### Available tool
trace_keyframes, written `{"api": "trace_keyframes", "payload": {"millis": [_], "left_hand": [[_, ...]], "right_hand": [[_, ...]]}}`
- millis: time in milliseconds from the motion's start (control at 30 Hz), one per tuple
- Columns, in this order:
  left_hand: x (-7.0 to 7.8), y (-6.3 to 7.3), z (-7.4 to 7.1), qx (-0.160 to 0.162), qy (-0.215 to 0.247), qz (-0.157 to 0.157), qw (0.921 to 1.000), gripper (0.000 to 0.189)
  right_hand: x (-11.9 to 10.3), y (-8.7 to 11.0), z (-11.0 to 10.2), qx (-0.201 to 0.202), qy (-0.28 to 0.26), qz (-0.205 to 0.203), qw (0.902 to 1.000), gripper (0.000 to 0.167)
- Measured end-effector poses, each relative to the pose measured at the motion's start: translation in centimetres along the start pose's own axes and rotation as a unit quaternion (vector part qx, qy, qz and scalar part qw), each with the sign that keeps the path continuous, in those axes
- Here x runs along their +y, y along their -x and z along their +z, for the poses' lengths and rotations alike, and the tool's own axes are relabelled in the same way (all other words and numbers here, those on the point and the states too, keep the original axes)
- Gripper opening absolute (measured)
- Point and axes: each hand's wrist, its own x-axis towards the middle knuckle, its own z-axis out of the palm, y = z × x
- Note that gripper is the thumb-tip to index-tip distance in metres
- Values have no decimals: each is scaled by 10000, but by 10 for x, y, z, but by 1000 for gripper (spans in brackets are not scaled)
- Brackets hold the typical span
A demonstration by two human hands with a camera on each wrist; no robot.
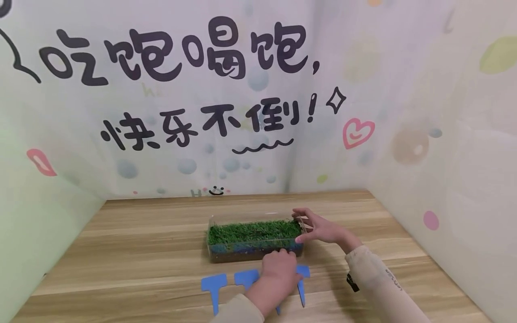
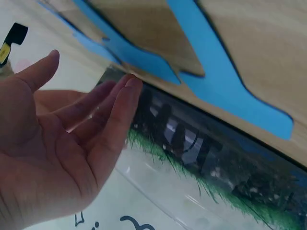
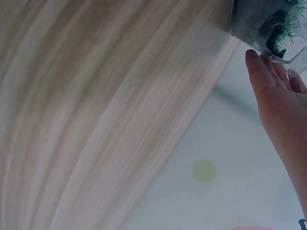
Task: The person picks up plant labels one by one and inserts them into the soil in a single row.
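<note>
A clear plastic box holds dark soil topped with green grass. At its right end, my right hand grips it with the thumb at the front corner and fingers toward the back. In the right wrist view, that hand's fingers lie against the box's end wall. My left hand is at the front of the box, and its extended fingertips meet the front wall in the left wrist view. Blue T-shaped plant tags lie in a row before the box, partly hidden by my left hand and forearm.
The wood-grain table carries the box and tags. Behind it stands a printed white wall with black lettering, and side walls close in the left and right. A black piece hangs at my right cuff.
</note>
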Motion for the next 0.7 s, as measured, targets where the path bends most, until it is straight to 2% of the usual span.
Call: {"api": "trace_keyframes", "payload": {"millis": [100, 233, 500, 700], "left_hand": [[8, -2, 4, 33, -227, -342, 9992, 66], [14, -5, 8, 32, -478, -541, 9974, 72], [17, -9, 10, 19, -317, -647, 9974, 70], [15, -9, 10, 101, -185, -562, 9982, 75]], "right_hand": [[1, 1, 0, 11, 48, 15, 10000, 90], [1, 1, 0, 10, 100, -7, 9999, 89], [0, 0, 0, 2, 132, 20, 9999, 89], [-1, 0, -1, -13, 75, 66, 9999, 90]]}}
